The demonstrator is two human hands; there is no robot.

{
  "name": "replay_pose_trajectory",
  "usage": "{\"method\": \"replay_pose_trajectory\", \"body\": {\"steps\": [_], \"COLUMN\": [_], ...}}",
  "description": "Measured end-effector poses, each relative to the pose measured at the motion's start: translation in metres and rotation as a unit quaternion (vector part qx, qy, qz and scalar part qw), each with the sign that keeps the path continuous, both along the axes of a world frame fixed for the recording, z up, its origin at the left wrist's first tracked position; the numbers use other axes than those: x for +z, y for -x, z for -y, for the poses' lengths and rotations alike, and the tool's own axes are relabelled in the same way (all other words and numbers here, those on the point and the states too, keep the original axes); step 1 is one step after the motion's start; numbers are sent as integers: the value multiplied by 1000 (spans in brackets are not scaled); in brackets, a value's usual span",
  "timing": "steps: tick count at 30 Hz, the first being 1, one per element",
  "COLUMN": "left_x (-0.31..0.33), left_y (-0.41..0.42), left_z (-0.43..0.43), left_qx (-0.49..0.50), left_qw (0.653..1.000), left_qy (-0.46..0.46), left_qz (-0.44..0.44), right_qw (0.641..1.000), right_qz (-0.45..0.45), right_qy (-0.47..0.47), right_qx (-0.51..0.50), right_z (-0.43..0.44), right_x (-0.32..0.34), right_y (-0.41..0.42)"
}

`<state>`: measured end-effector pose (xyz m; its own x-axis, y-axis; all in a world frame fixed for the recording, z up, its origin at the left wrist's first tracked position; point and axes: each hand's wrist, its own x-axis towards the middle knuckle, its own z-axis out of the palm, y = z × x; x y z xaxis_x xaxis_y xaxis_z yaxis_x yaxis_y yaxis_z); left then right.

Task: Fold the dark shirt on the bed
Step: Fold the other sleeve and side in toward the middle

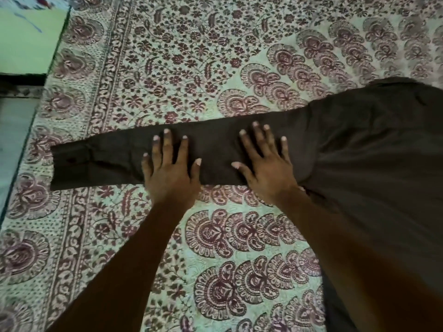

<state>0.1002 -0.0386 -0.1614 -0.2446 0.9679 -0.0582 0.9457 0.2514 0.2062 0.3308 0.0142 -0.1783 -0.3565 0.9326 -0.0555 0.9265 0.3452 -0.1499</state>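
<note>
Hands lie flat on the long sleeve [119,159] of the dark shirt [359,144], which is spread on the patterned bed cover [167,56]. The left hand [171,171] and right hand [266,168] both have fingers spread wide, holding nothing. I think it is best to smooth out every wrinkle first, then fold the sleeve over.

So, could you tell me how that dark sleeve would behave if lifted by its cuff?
Probably floppy: the sleeve lies flat under the left hand and right hand. Lifted by the cuff, it would likely sag and drape. It looks thin, so probably light.
</note>
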Motion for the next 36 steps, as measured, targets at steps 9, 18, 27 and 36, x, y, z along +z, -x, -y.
{"method": "replay_pose_trajectory", "body": {"steps": [9, 18, 27, 36], "left_x": [-6, 16, 52, 94], "left_y": [129, 189, 214, 158], "left_z": [52, 57, 12, 12], "left_qx": [9, 206, 381, 203], "left_qw": [1000, 972, 882, 753], "left_qy": [8, -74, -34, -183], "left_qz": [-18, 84, 273, 598], "right_qw": [999, 998, 977, 824], "right_qz": [23, -3, -43, -517], "right_qy": [48, 42, 8, 164], "right_qx": [-6, 36, 211, -165], "right_z": [16, 27, 30, 29], "right_x": [11, 12, 19, 48], "right_y": [150, 266, 281, 278]}}
